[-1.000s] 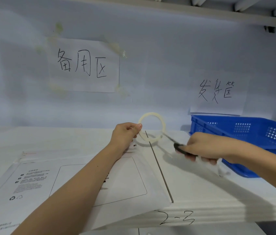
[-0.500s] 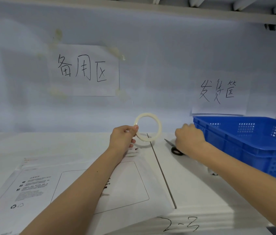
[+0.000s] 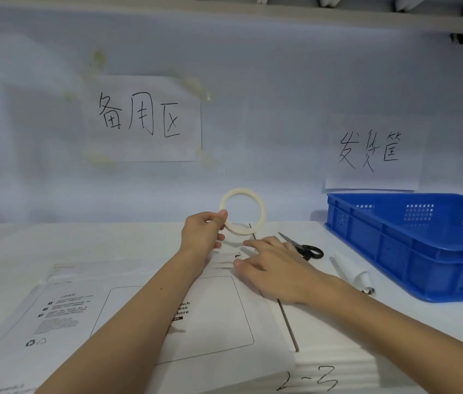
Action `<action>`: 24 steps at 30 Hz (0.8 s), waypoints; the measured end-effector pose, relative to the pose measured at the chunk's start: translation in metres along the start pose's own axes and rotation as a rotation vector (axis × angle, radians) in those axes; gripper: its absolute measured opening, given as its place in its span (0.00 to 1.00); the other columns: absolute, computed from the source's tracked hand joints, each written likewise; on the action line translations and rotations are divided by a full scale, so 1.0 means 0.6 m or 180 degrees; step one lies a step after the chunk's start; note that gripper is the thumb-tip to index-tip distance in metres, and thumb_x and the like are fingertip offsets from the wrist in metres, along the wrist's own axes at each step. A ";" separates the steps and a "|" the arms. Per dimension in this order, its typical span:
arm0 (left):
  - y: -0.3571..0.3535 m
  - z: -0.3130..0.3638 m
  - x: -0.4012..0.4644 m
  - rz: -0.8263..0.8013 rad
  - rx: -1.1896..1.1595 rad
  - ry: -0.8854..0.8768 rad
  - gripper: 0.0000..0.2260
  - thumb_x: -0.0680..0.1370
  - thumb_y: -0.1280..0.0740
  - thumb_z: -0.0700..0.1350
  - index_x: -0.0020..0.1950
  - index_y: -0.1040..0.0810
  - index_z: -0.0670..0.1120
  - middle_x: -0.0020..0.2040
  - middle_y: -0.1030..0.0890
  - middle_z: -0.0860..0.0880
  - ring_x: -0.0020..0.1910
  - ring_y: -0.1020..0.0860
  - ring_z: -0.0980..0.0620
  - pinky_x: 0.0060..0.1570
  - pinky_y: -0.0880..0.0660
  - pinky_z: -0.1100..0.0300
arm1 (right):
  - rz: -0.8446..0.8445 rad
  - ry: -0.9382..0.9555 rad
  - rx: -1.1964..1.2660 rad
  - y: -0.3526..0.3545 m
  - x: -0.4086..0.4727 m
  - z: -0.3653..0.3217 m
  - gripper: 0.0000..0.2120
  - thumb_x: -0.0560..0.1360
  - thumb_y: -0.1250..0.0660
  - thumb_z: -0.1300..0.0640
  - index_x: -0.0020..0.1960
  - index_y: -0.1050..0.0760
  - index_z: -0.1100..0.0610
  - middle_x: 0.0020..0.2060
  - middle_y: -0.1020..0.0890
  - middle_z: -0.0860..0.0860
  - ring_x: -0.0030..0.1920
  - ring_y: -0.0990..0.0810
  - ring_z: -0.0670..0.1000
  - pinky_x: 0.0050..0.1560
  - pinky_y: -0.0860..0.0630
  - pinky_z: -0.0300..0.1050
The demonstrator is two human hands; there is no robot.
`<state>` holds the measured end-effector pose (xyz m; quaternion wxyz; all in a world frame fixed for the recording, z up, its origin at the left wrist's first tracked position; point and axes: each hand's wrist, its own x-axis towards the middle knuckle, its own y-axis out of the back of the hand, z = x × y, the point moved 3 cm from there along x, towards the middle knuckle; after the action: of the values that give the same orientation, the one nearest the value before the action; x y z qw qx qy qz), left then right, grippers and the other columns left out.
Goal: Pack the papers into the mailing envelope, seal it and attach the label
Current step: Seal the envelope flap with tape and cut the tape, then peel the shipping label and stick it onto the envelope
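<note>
A large white mailing envelope lies flat on the white table, printed side up with a framed address box. My left hand holds a thin cream tape roll upright above the envelope's far edge, pinched at its left rim. My right hand hovers low over the envelope's far right corner, fingers spread and empty. Black-handled scissors lie on the table just behind my right hand.
A blue perforated plastic crate stands at the right. A white tube-shaped object lies between the scissors and the crate. Two handwritten paper signs hang on the back wall. A seam divides the table.
My right hand set the scissors down on the table and moved left, empty, to the envelope's far corner. My left hand kept holding the tape roll in place.
</note>
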<state>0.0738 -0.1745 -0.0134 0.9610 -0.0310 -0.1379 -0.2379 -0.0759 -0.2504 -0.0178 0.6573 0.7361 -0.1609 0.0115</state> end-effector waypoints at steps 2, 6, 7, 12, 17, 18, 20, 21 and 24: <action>-0.001 -0.001 0.000 -0.0022 0.0037 0.0022 0.11 0.79 0.32 0.50 0.45 0.19 0.42 0.41 0.21 0.47 0.33 0.23 0.50 0.37 0.23 0.56 | 0.0073 0.0005 -0.0042 0.006 -0.008 0.000 0.24 0.80 0.51 0.38 0.52 0.18 0.45 0.71 0.30 0.48 0.72 0.40 0.50 0.68 0.44 0.51; 0.000 0.001 -0.001 0.0015 0.0053 0.0033 0.11 0.79 0.32 0.49 0.46 0.19 0.41 0.41 0.21 0.47 0.34 0.22 0.50 0.35 0.23 0.59 | 0.0222 0.0056 -0.0272 0.003 -0.023 0.013 0.27 0.79 0.51 0.37 0.33 0.26 0.51 0.65 0.24 0.50 0.69 0.35 0.51 0.64 0.40 0.51; 0.001 0.003 -0.002 0.0027 0.0046 0.0030 0.11 0.79 0.32 0.49 0.46 0.19 0.41 0.41 0.21 0.47 0.34 0.22 0.49 0.35 0.23 0.59 | 0.0244 0.0101 -0.0378 0.002 -0.029 0.014 0.28 0.79 0.52 0.37 0.35 0.25 0.53 0.63 0.24 0.50 0.68 0.34 0.51 0.64 0.39 0.51; -0.002 0.014 -0.007 -0.0091 0.0203 -0.0010 0.13 0.79 0.32 0.48 0.45 0.19 0.39 0.39 0.21 0.46 0.35 0.21 0.50 0.37 0.22 0.60 | 0.0740 -0.0132 -0.0626 0.061 -0.080 0.037 0.21 0.80 0.48 0.41 0.54 0.22 0.53 0.59 0.23 0.48 0.63 0.30 0.51 0.60 0.35 0.46; -0.029 0.036 -0.018 -0.0602 0.0199 0.0280 0.13 0.78 0.30 0.47 0.41 0.19 0.37 0.36 0.21 0.45 0.33 0.21 0.51 0.47 0.18 0.60 | 0.0467 -0.1527 -0.0927 0.113 -0.139 0.146 0.24 0.77 0.45 0.37 0.44 0.24 0.56 0.46 0.22 0.50 0.51 0.26 0.53 0.44 0.26 0.47; -0.036 0.041 -0.022 -0.0720 0.0254 0.0361 0.13 0.78 0.29 0.47 0.43 0.18 0.36 0.36 0.20 0.45 0.33 0.20 0.51 0.48 0.18 0.60 | 0.0325 -0.1676 -0.0788 0.111 -0.148 0.159 0.23 0.76 0.44 0.37 0.41 0.26 0.56 0.45 0.22 0.50 0.49 0.25 0.53 0.43 0.25 0.47; -0.052 0.047 -0.028 -0.0916 0.0328 0.0496 0.13 0.77 0.29 0.46 0.45 0.18 0.36 0.36 0.19 0.45 0.34 0.19 0.50 0.48 0.18 0.60 | 0.0116 -0.1831 -0.0608 0.105 -0.162 0.172 0.19 0.76 0.41 0.40 0.41 0.29 0.56 0.44 0.23 0.51 0.45 0.24 0.54 0.42 0.26 0.46; -0.062 0.049 -0.031 -0.0986 0.0353 0.0554 0.13 0.77 0.29 0.46 0.45 0.18 0.35 0.36 0.19 0.45 0.34 0.19 0.51 0.47 0.18 0.60 | 0.0088 -0.1858 -0.0500 0.101 -0.166 0.177 0.17 0.75 0.40 0.42 0.43 0.29 0.57 0.45 0.23 0.52 0.45 0.24 0.54 0.41 0.26 0.47; -0.093 0.049 -0.041 -0.1137 0.0505 0.0736 0.13 0.77 0.29 0.46 0.47 0.18 0.34 0.38 0.18 0.44 0.31 0.18 0.51 0.41 0.19 0.62 | 0.0217 -0.1912 -0.0134 0.102 -0.173 0.184 0.16 0.74 0.39 0.48 0.52 0.26 0.60 0.44 0.22 0.53 0.45 0.22 0.55 0.43 0.23 0.48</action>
<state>0.0198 -0.2090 0.0076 0.9124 0.0970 -0.0484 -0.3946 -0.2115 -0.3400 0.0027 0.5947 0.6869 -0.3729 -0.1881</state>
